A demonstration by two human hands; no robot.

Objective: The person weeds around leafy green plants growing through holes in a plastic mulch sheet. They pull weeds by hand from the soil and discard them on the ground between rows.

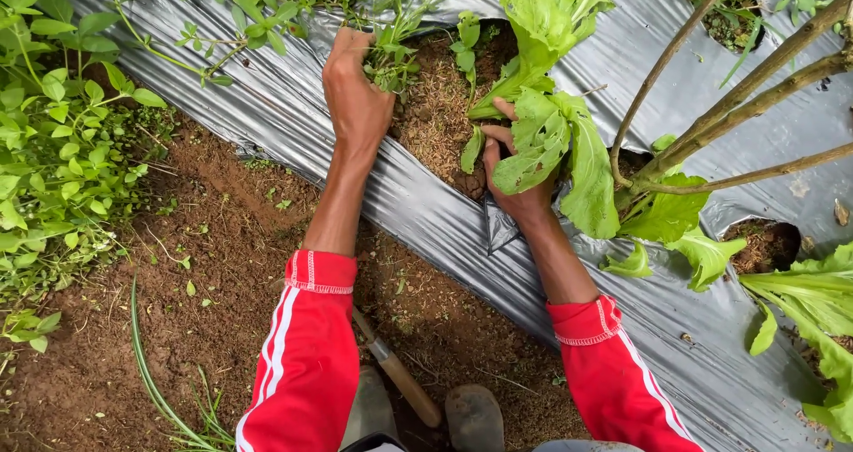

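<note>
Silvery plastic mulch sheeting point(418, 203) ran diagonally across a garden bed, with bare brown soil point(222, 274) on the near side and low leafy weeds along the left edge. A round planting hole point(435, 105) cut in the sheeting showed dry, strawy earth.

The person's left hand point(355, 88) was closed around a clump of small green weeds point(391, 56) at the hole's far-left rim, fingers curled tight at the stems. The right hand point(515, 176) lay at the base of a lettuce plant point(542, 88) growing from the same hole, thumb up against the stalk and fingers under the lower leaves; how firmly it gripped could not be told, since leaves covered the fingers.

Judging from this, the weed stems might have snapped above the root if pulled at a slant, and a hard tug could have loosened earth around the lettuce or torn the thin sheeting at the hole's edge. The lettuce leaves looked soft enough to bruise or crease under the right hand.

Weed roots were out of sight under the soil. A wooden-handled tool point(395, 372) lay on the ground between the red sleeves point(306, 354), its working end hidden beneath the left arm. Bare woody stems point(746, 88) crossed the right side, their tops cut off by the frame. Two grey boot toes point(471, 416) showed at the bottom edge.
</note>
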